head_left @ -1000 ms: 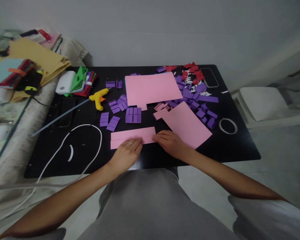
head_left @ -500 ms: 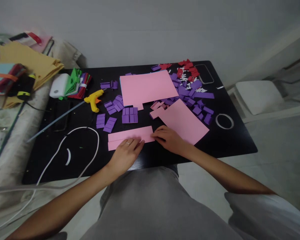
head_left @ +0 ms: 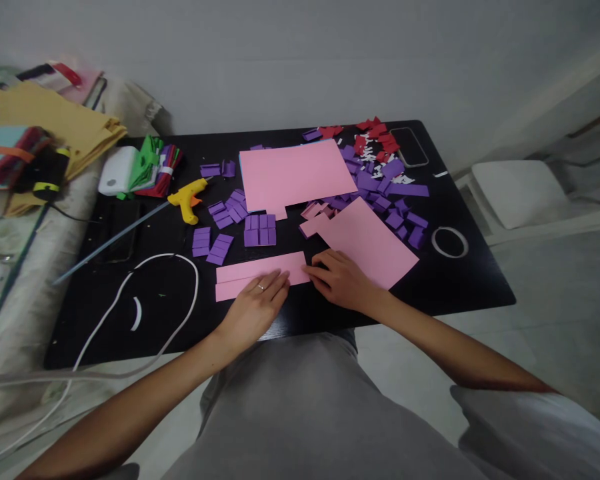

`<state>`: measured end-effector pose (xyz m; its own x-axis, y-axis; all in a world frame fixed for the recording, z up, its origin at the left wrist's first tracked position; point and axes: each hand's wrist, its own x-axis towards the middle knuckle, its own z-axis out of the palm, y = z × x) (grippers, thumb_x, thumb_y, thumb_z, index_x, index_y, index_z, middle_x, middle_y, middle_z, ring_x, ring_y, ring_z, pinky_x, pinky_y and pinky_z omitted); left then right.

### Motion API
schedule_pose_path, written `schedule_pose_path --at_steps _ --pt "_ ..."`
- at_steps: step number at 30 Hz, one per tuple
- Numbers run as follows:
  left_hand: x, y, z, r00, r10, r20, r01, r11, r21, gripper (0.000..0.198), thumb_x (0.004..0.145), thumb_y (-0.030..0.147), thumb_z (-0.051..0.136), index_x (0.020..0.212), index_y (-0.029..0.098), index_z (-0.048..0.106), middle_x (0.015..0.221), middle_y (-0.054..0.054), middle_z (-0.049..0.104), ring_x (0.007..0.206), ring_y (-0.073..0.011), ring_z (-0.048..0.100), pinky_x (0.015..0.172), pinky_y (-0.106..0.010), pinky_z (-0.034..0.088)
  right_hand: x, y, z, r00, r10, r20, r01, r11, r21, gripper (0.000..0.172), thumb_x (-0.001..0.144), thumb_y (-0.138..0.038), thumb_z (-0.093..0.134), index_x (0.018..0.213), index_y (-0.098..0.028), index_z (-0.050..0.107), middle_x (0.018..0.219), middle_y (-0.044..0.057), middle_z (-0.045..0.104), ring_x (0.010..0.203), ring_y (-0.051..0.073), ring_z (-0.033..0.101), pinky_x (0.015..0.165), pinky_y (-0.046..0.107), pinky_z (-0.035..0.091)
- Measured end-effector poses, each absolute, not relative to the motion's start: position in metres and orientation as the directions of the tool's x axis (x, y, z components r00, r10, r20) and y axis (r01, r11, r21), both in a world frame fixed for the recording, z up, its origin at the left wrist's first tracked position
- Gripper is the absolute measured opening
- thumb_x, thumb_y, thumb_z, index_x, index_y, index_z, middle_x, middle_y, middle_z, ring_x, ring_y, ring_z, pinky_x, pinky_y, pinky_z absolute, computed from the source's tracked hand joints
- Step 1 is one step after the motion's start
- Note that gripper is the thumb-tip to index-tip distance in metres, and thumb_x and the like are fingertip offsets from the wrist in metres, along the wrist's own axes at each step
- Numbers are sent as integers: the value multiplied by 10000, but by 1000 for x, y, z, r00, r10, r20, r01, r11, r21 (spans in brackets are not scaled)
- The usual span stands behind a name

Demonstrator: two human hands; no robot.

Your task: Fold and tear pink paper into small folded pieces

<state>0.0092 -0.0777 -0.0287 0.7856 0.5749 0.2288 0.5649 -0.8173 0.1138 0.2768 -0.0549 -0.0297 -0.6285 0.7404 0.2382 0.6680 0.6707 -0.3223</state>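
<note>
A pink paper strip (head_left: pixel 240 272) with a lengthwise fold line lies on the black table in front of me. My left hand (head_left: pixel 260 303), with a ring on one finger, rests on its lower middle, fingers stretched out. At the strip's right end, my right hand (head_left: pixel 337 279) has its fingers closed on the edge, the thumb partly hidden. Just beyond the right hand lies a larger pink sheet (head_left: pixel 370 243) with a notched corner. Several folded purple paper pieces (head_left: pixel 260 230) sit above the strip.
A larger pink sheet (head_left: pixel 295 175) lies farther back. Purple pieces (head_left: pixel 380 200) and red scraps (head_left: pixel 380 137) are scattered at right, near a tape ring (head_left: pixel 449 242). A yellow glue gun (head_left: pixel 187 200), a white cable (head_left: pixel 196 280) and paper bundles (head_left: pixel 147 163) lie at left.
My left hand has shifted slightly on the strip, its fingers stretching a little further up. The right hand's fingers have moved slightly at the strip's end. The strip has barely moved.
</note>
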Motion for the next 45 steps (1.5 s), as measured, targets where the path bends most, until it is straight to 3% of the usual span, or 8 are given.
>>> schedule_pose_path --at_steps 5,9,15,22,30,38,40,45 --pt "11 -78 -28 787 574 225 574 -815 71 365 1011 58 481 1327 73 662 1420 -191 688 1298 -330 664 1054 -505 568 281 -57 -26 -578 783 228 719 621 -311 280 1043 -219 543 1201 -163 766 1032 141 675 965 280 605 851 448 534" --pt "13 -78 -26 796 562 224 569 -821 39 343 1003 56 501 1304 52 665 1405 -202 693 1277 -336 671 1048 -506 568 272 -62 -25 -493 817 299 731 575 -366 263 1047 -210 544 1177 -143 763 1056 156 693 1000 287 632 903 464 564" --pt "17 -77 -24 809 545 221 560 -828 -9 290 1008 67 496 1220 38 692 1358 -197 717 1276 -336 673 1067 -483 562 245 -77 -33 -577 715 393 628 697 -346 289 1017 -93 519 1223 -90 721 1185 169 754 1109 284 682 967 451 610" --pt "20 -76 -23 817 547 184 556 -831 -2 332 997 56 469 1264 15 663 1394 -222 690 1330 -345 640 1118 -496 527 240 -85 -37 -532 758 378 675 649 -352 285 1027 -91 522 1220 -81 731 1215 154 782 1116 278 724 983 450 616" --pt "4 -86 -21 728 660 185 662 -747 61 385 953 1 486 1268 71 697 1427 -193 681 1294 -354 646 1096 -539 530 240 -84 -36 -518 774 364 701 628 -337 276 1000 -79 550 1194 -113 743 1218 137 789 1079 272 724 958 442 601" --pt "-31 -82 -21 679 698 227 686 -713 141 291 1001 99 562 1247 101 717 1318 -146 740 1231 -323 677 1043 -498 594 225 -79 -29 -501 803 323 758 587 -284 196 1031 -167 564 977 -112 745 1042 136 785 943 277 693 860 437 583" --pt "-32 -82 -23 671 704 233 687 -708 164 289 1013 96 547 1246 102 716 1335 -147 732 1231 -315 681 1047 -497 595 217 -78 -30 -539 783 309 728 618 -296 190 1013 -116 557 1027 -100 747 1083 141 780 1007 281 692 909 436 583" --pt "-31 -85 -26 642 727 245 698 -686 206 290 1026 106 533 1248 115 719 1347 -157 731 1213 -305 697 1040 -511 591 208 -80 -42 -650 674 352 588 739 -329 368 998 -9 471 1275 -56 709 1298 154 757 1237 250 674 1096 403 554"
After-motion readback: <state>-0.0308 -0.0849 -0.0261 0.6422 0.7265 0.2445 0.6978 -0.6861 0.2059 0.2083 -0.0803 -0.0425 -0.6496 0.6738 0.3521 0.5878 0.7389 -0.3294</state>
